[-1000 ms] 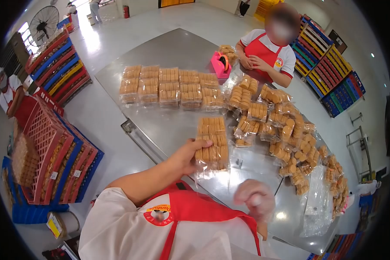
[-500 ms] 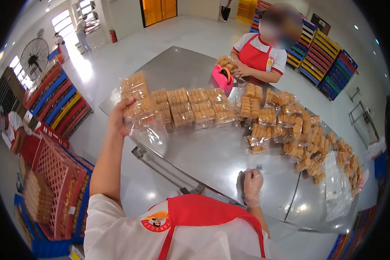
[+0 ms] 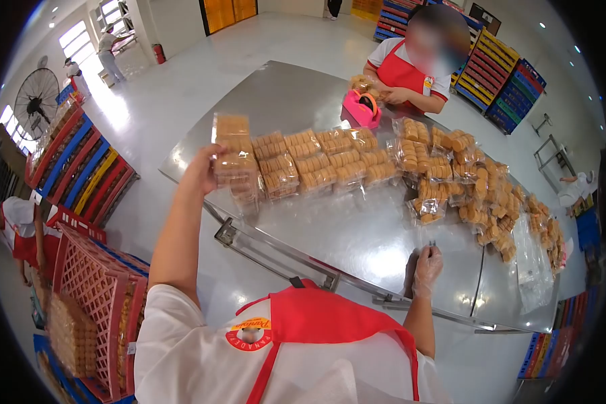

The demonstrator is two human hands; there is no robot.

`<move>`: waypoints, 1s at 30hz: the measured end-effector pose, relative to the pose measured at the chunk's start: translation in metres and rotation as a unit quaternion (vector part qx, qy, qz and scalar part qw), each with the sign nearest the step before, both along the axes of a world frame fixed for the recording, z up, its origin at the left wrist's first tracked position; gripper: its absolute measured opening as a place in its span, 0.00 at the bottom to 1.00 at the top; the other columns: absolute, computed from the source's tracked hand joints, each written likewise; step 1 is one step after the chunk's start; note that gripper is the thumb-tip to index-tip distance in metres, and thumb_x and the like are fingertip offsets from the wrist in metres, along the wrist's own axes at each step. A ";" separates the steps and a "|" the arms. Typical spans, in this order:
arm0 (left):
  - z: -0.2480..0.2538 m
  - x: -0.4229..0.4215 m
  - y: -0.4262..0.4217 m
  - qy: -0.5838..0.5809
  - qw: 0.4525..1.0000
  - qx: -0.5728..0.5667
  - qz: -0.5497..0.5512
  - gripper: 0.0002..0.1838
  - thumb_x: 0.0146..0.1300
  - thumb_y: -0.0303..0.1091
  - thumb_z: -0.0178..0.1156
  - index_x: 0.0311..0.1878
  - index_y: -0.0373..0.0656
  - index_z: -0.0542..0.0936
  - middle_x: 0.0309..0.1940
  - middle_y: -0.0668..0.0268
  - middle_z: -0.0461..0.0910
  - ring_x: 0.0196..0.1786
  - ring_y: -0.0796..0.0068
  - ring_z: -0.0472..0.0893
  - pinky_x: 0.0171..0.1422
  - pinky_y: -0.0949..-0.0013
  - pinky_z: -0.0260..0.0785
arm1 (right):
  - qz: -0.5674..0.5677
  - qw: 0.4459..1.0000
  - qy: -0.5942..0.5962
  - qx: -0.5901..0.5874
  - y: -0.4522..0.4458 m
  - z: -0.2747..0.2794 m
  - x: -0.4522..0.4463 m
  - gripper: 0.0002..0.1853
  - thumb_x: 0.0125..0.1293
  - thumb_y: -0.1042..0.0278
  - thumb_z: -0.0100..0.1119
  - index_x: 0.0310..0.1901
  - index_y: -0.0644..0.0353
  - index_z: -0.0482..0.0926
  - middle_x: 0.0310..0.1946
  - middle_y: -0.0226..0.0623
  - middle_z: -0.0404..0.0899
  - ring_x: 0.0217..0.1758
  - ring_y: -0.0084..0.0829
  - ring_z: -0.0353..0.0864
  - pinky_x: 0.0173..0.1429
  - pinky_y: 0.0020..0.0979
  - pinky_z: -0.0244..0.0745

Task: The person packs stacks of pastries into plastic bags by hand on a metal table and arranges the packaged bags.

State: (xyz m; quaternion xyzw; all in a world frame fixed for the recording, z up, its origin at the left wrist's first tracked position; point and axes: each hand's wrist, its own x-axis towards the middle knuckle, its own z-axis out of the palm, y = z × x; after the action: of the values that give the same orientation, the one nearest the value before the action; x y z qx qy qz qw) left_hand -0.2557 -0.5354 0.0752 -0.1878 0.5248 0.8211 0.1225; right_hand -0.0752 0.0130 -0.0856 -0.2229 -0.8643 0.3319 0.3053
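At the left end of the rows of packed biscuits, my left hand [image 3: 209, 167] has its fingers closed on the side of a clear pack of round biscuits [image 3: 234, 145]. This pack sits at the left end, beside double rows of similar biscuit packs [image 3: 315, 161]. My right hand [image 3: 428, 268], in a clear plastic glove, is closed near the front edge of the steel table [image 3: 357, 236]. A small dark spot shows just past its fingertips; whether the hand holds anything is hidden.
Loose biscuit packs [image 3: 485, 188] lie heaped on the right, beside flat clear bags [image 3: 533, 269]. Across the table a person in a red apron [image 3: 411, 74] handles a pack behind a pink tape dispenser [image 3: 362, 109]. Crates [image 3: 91, 310] stand on the left, near another person.
My left hand has brought its pack down to the end of the rows, and the pack's loose plastic no longer hangs out. My right hand stays closed. The view has shifted slightly.
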 end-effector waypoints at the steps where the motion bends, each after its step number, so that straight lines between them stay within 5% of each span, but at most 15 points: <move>1: -0.013 -0.004 -0.002 -0.003 1.000 -0.001 0.018 0.19 0.64 0.39 0.59 0.53 0.39 0.73 0.53 0.54 0.72 0.57 0.48 0.79 0.57 0.32 0.74 | -0.007 1.000 -0.004 0.014 0.001 -0.001 -0.001 0.17 0.70 0.62 0.53 0.32 0.71 0.79 0.26 0.55 0.78 0.29 0.45 0.76 0.39 0.41 0.70; 4: -0.047 -0.014 -0.005 -0.002 0.996 0.071 0.052 0.17 0.65 0.39 0.57 0.51 0.39 0.74 0.51 0.59 0.70 0.58 0.51 0.75 0.60 0.33 0.73 | -0.031 0.998 -0.042 0.040 0.001 -0.001 -0.003 0.17 0.69 0.62 0.54 0.34 0.71 0.80 0.30 0.57 0.80 0.32 0.52 0.78 0.40 0.43 0.71; 8: -0.047 -0.009 0.008 0.050 0.990 0.021 0.129 0.21 0.67 0.41 0.57 0.57 0.38 0.73 0.54 0.58 0.71 0.59 0.52 0.76 0.62 0.36 0.72 | -0.033 0.998 -0.027 0.056 0.000 -0.004 -0.002 0.15 0.69 0.62 0.54 0.36 0.69 0.80 0.33 0.58 0.81 0.36 0.58 0.79 0.42 0.47 0.72; 11: -0.085 -0.030 -0.004 0.141 0.984 0.088 0.059 0.25 0.67 0.43 0.57 0.63 0.40 0.73 0.58 0.56 0.77 0.61 0.56 0.78 0.60 0.45 0.75 | -0.077 0.995 -0.026 0.062 -0.006 -0.004 -0.002 0.14 0.69 0.63 0.52 0.36 0.68 0.81 0.34 0.58 0.81 0.38 0.58 0.79 0.44 0.49 0.73; 13: -0.091 -0.036 0.004 0.160 0.984 0.002 0.072 0.30 0.71 0.51 0.51 0.69 0.41 0.69 0.61 0.54 0.76 0.62 0.53 0.77 0.65 0.43 0.71 | -0.072 0.995 -0.032 0.059 -0.011 0.008 0.001 0.14 0.68 0.63 0.53 0.35 0.67 0.81 0.34 0.57 0.81 0.38 0.58 0.80 0.44 0.49 0.73; 15: -0.062 -0.022 0.008 0.051 0.993 0.071 0.086 0.37 0.71 0.58 0.50 0.72 0.39 0.64 0.69 0.52 0.67 0.68 0.48 0.71 0.71 0.41 0.64 | -0.078 0.994 -0.042 0.072 -0.003 0.001 0.001 0.15 0.67 0.61 0.53 0.33 0.65 0.81 0.34 0.56 0.81 0.39 0.56 0.80 0.45 0.50 0.74; 17: -0.048 -0.008 0.023 -0.006 0.973 -0.017 0.232 0.41 0.69 0.66 0.46 0.74 0.44 0.63 0.71 0.52 0.65 0.68 0.47 0.71 0.72 0.38 0.60 | -0.065 0.994 -0.031 0.085 -0.001 0.000 0.001 0.15 0.67 0.61 0.53 0.34 0.65 0.81 0.35 0.55 0.81 0.40 0.57 0.80 0.46 0.50 0.74; 20: -0.116 -0.026 -0.010 0.067 0.990 0.082 0.091 0.43 0.67 0.70 0.45 0.75 0.49 0.62 0.71 0.51 0.64 0.67 0.46 0.71 0.68 0.36 0.66 | -0.073 0.995 -0.047 0.053 -0.005 0.009 0.004 0.15 0.67 0.60 0.53 0.34 0.65 0.81 0.35 0.55 0.82 0.40 0.57 0.80 0.47 0.51 0.75; 23: -0.057 0.005 0.064 0.077 0.987 -0.039 0.134 0.43 0.66 0.71 0.44 0.75 0.50 0.62 0.70 0.52 0.65 0.66 0.45 0.71 0.63 0.38 0.72 | -0.079 0.994 -0.045 0.057 -0.006 0.001 0.001 0.16 0.66 0.60 0.54 0.34 0.66 0.81 0.35 0.56 0.81 0.40 0.57 0.80 0.48 0.51 0.75; 26: -0.060 -0.003 0.057 0.094 0.993 0.025 0.064 0.38 0.69 0.66 0.46 0.71 0.47 0.67 0.65 0.57 0.71 0.65 0.54 0.73 0.62 0.43 0.74 | -0.073 0.995 -0.033 0.066 0.000 0.007 0.004 0.16 0.66 0.60 0.54 0.33 0.66 0.81 0.35 0.56 0.81 0.40 0.57 0.80 0.48 0.51 0.75; 29: -0.092 -0.016 0.030 0.070 0.989 0.050 0.120 0.43 0.67 0.71 0.44 0.75 0.51 0.62 0.71 0.55 0.65 0.68 0.47 0.69 0.62 0.37 0.72 | -0.072 0.996 -0.040 0.018 -0.006 0.015 0.007 0.15 0.65 0.61 0.54 0.32 0.67 0.80 0.35 0.57 0.81 0.41 0.58 0.80 0.48 0.50 0.74; 30: -0.113 -0.027 0.005 0.050 0.987 0.054 0.146 0.42 0.67 0.70 0.46 0.75 0.50 0.62 0.72 0.56 0.63 0.73 0.50 0.64 0.69 0.36 0.62 | -0.070 0.997 -0.030 -0.002 -0.004 0.012 0.008 0.15 0.65 0.61 0.55 0.32 0.67 0.80 0.35 0.57 0.81 0.41 0.58 0.79 0.48 0.50 0.74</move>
State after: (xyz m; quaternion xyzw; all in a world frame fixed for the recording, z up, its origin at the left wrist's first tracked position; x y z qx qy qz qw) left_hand -0.2831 -0.5307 -0.0380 -0.2145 0.4524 0.8655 -0.0151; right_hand -0.0677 0.0087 -0.0738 -0.2936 -0.8547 0.3046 0.3008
